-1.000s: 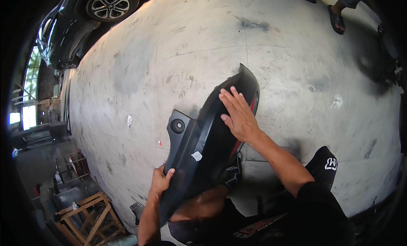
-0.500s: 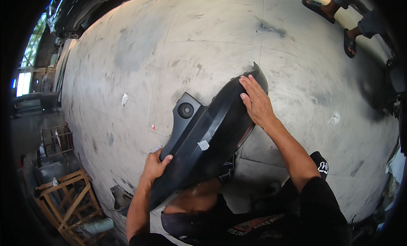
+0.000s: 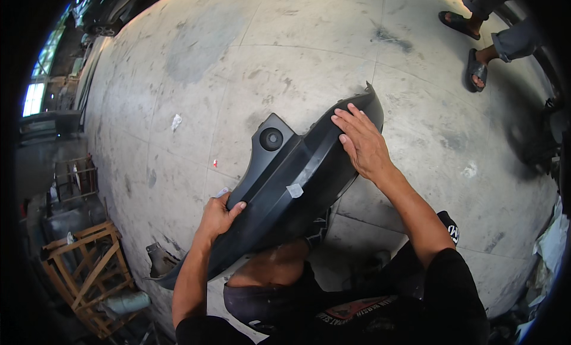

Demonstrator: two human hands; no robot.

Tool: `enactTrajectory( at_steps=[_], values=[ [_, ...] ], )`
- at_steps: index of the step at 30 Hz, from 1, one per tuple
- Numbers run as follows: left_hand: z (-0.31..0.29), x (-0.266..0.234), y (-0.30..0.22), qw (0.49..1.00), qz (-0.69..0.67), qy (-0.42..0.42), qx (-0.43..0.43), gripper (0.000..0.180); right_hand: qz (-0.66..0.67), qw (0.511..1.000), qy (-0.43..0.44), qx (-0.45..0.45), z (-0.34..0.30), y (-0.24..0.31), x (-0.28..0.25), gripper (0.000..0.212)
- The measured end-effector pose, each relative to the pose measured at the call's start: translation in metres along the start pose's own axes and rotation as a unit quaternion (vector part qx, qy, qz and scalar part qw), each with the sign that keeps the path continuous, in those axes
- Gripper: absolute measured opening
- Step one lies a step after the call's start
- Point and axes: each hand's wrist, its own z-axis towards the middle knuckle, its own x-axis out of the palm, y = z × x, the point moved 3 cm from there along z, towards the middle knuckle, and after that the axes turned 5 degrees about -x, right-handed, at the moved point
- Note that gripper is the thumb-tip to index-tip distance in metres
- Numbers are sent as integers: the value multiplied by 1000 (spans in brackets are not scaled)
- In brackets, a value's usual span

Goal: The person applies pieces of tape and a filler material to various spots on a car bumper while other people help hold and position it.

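Observation:
A long dark grey to black car body panel (image 3: 262,217) lies slantwise before me, its far tip pointing up and right. A squarish flap with a round recess (image 3: 272,139) juts from its left edge. On its face sticks a small pale patch (image 3: 295,190). My left hand (image 3: 219,217) grips the left edge, thumb on top, the other fingers mostly hidden beneath. A bit of something whitish shows by those fingers. My right hand (image 3: 364,144) rests flat on the panel close to its far end, fingers stretched out, holding nothing.
Pale stained concrete floor (image 3: 190,95) surrounds me. A wooden frame (image 3: 89,276) stands at the lower left, near a metal rack (image 3: 76,177). Another person's sandalled feet (image 3: 476,70) are at the upper right. A dark car (image 3: 110,15) is at the upper left.
The panel has shifted slightly up and right and tilted, so its red streak no longer shows. My right hand now sits a little farther from the tip. The other person's near foot has moved.

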Motion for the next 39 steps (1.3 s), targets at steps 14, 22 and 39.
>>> enactTrajectory(
  at_steps=[14, 22, 39],
  values=[
    [1, 4, 3, 994, -104, 33, -1, 37, 37, 996, -76, 43, 16, -32, 16, 25],
    [6, 5, -5, 992, -110, 57, -9, 36, 54, 967, -147, 203, -27, -98, 34, 45],
    [0, 4, 1, 993, -103, 46, -24, 37, -5, 998, -40, 43, -46, 72, 8, 49]
  ],
)
